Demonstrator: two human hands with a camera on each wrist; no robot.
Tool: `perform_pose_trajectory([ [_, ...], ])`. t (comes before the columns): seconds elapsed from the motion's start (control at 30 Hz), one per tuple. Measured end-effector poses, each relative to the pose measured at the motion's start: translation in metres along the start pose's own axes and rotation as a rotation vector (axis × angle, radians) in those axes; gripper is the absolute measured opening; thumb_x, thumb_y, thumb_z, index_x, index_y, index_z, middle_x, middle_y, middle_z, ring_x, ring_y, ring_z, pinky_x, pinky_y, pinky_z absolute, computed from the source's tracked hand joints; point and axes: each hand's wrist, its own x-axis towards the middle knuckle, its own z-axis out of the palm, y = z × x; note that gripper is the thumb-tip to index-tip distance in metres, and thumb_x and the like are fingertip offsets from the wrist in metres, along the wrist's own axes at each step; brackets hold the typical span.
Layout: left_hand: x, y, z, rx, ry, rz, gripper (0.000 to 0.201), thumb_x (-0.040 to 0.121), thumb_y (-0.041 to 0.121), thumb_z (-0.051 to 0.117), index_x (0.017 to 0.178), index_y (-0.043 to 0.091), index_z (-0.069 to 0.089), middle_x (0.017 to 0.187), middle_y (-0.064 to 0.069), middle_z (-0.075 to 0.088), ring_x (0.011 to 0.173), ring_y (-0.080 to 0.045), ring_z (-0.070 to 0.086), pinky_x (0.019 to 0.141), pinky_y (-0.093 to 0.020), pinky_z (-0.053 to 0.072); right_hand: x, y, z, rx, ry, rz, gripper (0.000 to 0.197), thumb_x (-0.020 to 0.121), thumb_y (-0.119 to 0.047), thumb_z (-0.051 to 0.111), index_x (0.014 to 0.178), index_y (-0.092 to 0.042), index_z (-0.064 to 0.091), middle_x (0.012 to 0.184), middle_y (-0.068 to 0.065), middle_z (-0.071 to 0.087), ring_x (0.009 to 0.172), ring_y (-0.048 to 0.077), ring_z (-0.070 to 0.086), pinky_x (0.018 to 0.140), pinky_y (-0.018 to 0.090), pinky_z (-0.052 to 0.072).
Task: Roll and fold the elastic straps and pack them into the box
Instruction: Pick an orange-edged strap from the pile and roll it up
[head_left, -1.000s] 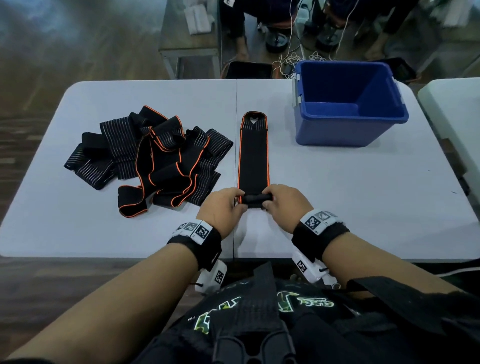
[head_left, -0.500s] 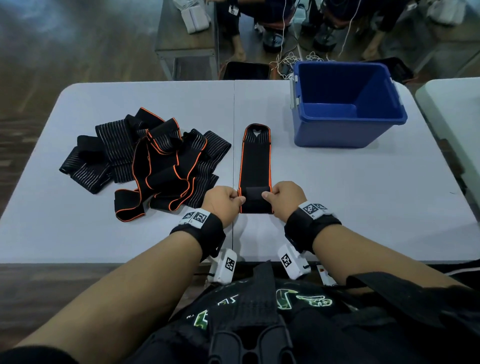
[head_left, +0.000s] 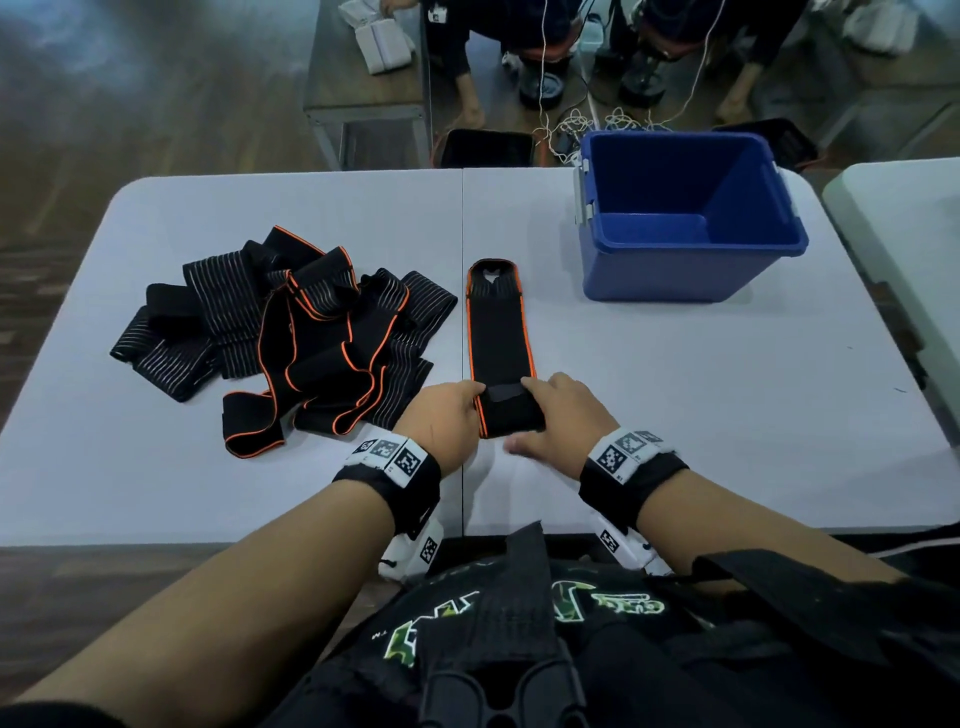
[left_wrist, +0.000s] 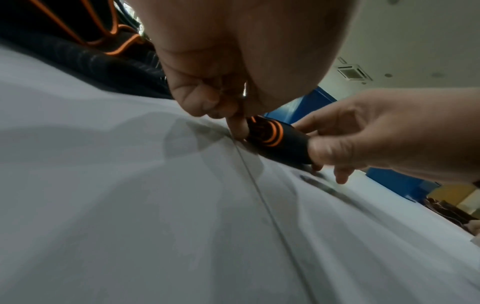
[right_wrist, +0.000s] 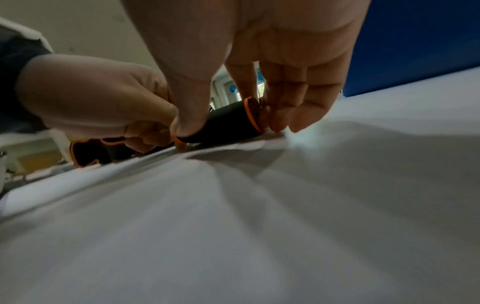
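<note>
desk (head_left: 675, 415) is carrying everything | box (head_left: 691, 218) is sitting well beyond the fingers, to their right | pile of straps (head_left: 291, 332) is lying left of them | strap (head_left: 498, 332) is lying flat, long axis running away from the person, its rolled near end sitting between both hands | left hand (head_left: 447, 421) fingers (left_wrist: 237, 125) are curling on the roll's left end | right hand (head_left: 561, 415) is pinching its right end

One strap (head_left: 500, 332) laid out, one strap pile (head_left: 291, 332), one blue box (head_left: 691, 270)
</note>
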Motion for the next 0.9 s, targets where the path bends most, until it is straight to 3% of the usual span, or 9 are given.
perform_pose_trajectory([
  [0.1,0.000,-0.010,0.000,0.010,-0.065,0.023,0.054,0.090,0.008,0.051,0.142,0.019,0.054,0.116,-0.004,0.060,0.109,-0.023,0.060,0.098,-0.033,0.049,0.002,0.006,0.000,-0.068,-0.005,0.020,0.074,0.085,-0.041,0.069,0.148,-0.027,0.035,0.120,0.007,0.050,0.115,0.027,0.050,0.094,0.044,0.049],
  [0.2,0.001,-0.017,-0.002,-0.005,-0.096,0.057,0.058,0.084,0.017,0.063,0.142,0.024,0.054,0.105,0.003,0.049,0.098,-0.016,0.057,0.094,-0.032,0.050,0.008,0.008,-0.003,0.013,0.000,0.039,0.059,0.086,-0.040,0.068,0.139,-0.030,0.047,0.110,0.006,0.053,0.106,0.027,0.054,0.091,0.042,0.050],
  [0.33,0.004,-0.013,-0.005,-0.068,-0.052,0.031,0.014,0.088,0.038,0.068,0.100,0.031,0.069,0.087,0.001,0.050,0.076,-0.014,0.055,0.065,-0.023,0.042,0.008,0.007,-0.010,0.241,0.008,0.053,0.012,0.086,-0.038,0.069,0.094,-0.030,0.066,0.084,-0.006,0.065,0.080,0.014,0.062,0.067,0.026,0.045],
  [0.43,0.007,-0.009,-0.002,-0.122,-0.026,-0.040,0.036,0.095,0.042,0.059,0.073,0.014,0.064,0.072,-0.004,0.057,0.065,-0.020,0.056,0.057,-0.030,0.042,0.012,0.006,-0.014,0.321,0.015,0.126,0.026,0.091,-0.042,0.064,0.077,-0.020,0.064,0.070,-0.004,0.063,0.068,0.016,0.059,0.055,0.025,0.037],
  [0.5,0.007,-0.006,0.000,-0.168,-0.008,-0.073,0.046,0.098,0.041,0.056,0.069,0.006,0.062,0.065,-0.008,0.057,0.062,-0.022,0.054,0.063,-0.034,0.047,0.015,0.004,-0.014,0.262,0.019,0.183,0.045,0.092,-0.049,0.060,0.071,-0.010,0.058,0.067,0.003,0.057,0.064,0.023,0.055,0.053,0.029,0.035],
  [0.6,0.010,0.000,0.001,-0.192,-0.013,-0.139,0.047,0.099,0.040,0.056,0.064,0.008,0.057,0.059,-0.004,0.051,0.059,-0.020,0.049,0.068,-0.038,0.050,0.018,0.001,-0.012,0.192,0.020,0.255,0.056,0.094,-0.054,0.056,0.058,-0.013,0.041,0.058,0.003,0.044,0.055,0.020,0.044,0.049,0.031,0.027],
  [0.73,0.011,0.003,-0.002,-0.169,0.020,-0.169,0.045,0.094,0.041,0.062,0.066,0.006,0.061,0.070,-0.017,0.066,0.070,-0.031,0.064,0.072,-0.040,0.055,0.017,-0.001,-0.012,0.167,0.081,0.282,0.050,0.090,-0.055,0.060,0.068,-0.013,0.045,0.065,0.003,0.050,0.058,0.020,0.048,0.051,0.031,0.031],
  [0.83,0.012,0.003,-0.002,-0.152,0.061,-0.179,0.030,0.089,0.040,0.068,0.084,0.013,0.056,0.086,-0.003,0.068,0.080,-0.024,0.064,0.075,-0.036,0.053,0.011,-0.003,-0.007,0.310,0.219,0.246,0.043,0.086,-0.043,0.070,0.101,-0.014,0.043,0.086,0.005,0.060,0.077,0.025,0.058,0.063,0.032,0.041],
  [0.9,0.012,0.004,-0.003,-0.091,0.119,-0.077,0.029,0.087,0.034,0.072,0.104,0.021,0.053,0.104,0.000,0.058,0.094,-0.021,0.057,0.085,-0.036,0.050,0.007,-0.006,-0.004,0.275,0.232,0.173,0.042,0.089,-0.036,0.067,0.114,-0.016,0.040,0.089,0.004,0.058,0.079,0.025,0.057,0.066,0.032,0.040],
])
